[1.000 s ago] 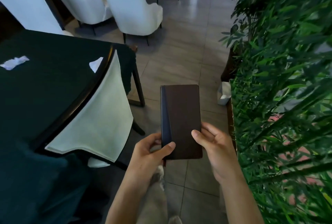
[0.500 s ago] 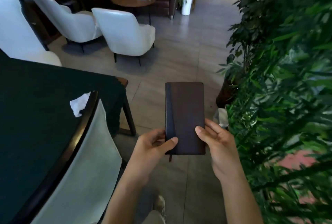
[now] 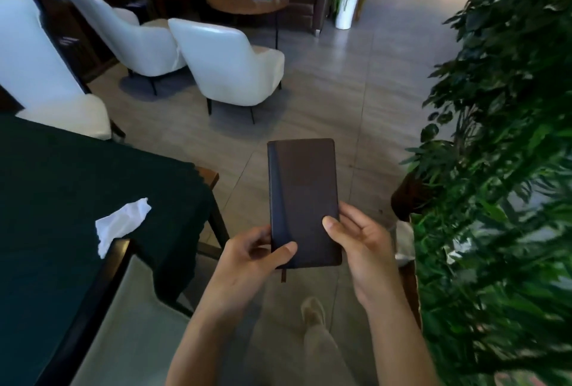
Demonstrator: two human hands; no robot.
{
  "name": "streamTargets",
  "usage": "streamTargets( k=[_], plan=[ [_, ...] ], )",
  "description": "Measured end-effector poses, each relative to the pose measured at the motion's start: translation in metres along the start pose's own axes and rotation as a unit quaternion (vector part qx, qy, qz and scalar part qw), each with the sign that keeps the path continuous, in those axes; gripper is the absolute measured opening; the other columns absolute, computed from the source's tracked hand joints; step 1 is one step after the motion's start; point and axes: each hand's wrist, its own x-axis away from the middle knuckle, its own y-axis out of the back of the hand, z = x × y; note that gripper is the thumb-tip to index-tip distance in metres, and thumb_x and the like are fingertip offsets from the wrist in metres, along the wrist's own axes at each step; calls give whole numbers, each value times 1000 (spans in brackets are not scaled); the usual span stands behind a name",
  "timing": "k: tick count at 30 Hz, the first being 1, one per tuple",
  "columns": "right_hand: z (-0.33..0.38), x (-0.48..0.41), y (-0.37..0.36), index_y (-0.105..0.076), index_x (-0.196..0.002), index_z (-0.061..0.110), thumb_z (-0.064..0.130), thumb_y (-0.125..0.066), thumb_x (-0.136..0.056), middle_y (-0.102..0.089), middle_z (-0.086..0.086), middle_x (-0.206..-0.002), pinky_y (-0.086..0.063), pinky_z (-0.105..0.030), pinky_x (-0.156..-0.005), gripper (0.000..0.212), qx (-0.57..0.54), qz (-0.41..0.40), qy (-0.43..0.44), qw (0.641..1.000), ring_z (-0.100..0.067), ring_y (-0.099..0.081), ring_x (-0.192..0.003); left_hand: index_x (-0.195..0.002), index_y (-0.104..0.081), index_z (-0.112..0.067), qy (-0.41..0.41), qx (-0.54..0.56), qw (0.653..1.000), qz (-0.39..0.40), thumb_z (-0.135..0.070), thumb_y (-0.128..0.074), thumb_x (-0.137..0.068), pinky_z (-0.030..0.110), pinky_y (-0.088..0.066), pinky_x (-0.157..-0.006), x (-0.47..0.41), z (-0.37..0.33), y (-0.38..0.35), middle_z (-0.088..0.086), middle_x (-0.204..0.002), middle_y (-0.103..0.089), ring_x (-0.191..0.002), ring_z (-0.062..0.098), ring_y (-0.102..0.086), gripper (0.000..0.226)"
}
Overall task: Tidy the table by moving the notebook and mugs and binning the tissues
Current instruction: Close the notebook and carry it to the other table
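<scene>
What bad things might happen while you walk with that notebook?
The notebook is pinched only at its bottom end by the left hand and right hand, so it might tip and drop on the floor. The tissue still lies on the table and might be forgotten.

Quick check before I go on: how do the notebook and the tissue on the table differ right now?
The notebook is dark brown, flat and rigid-looking; the tissue is white and crumpled. The notebook is held in the air over the floor by the left hand and right hand; the tissue lies untouched on the dark green tablecloth. The notebook is closed and neat-edged; the tissue has ragged edges. Both are still to be put away.
</scene>
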Motion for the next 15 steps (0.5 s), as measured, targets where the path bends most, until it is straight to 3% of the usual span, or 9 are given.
streamTargets(
  k=[6, 10, 15],
  plan=[
    [20, -110, 4, -72, -114, 22, 2, -70, -93, -82, 3, -110, -60, -19, -80, 29, -3, 41, -22, 999, -13, -77, -104, -112, -80, -18, 6, 10, 998, -58, -19, -80, -89, 33, -62, -78, -93, -19, -13, 8, -104, -82, -97, 28, -78, 24],
    [43, -174, -3, -74, -113, 20, 0, -69, -93, -81, -1, -110, -60, -20, -79, 29, 2, 106, -35, 994, -16, -77, -105, -110, -80, -19, -6, 16, 994, -106, -27, -83, -84, 34, -61, -77, -136, -37, -17, 8, -103, -81, -94, 27, -78, 27],
    [49, -226, -37, -83, -101, 26, -3, -68, -92, -82, -5, -109, -59, -19, -79, 34, -3, 201, -52, 978, -18, -77, -104, -109, -80, -21, -16, 46, 984, -173, -19, -80, -89, 28, -61, -75, -158, -50, -2, 8, -105, -82, -95, 26, -78, 20]
  ],
)
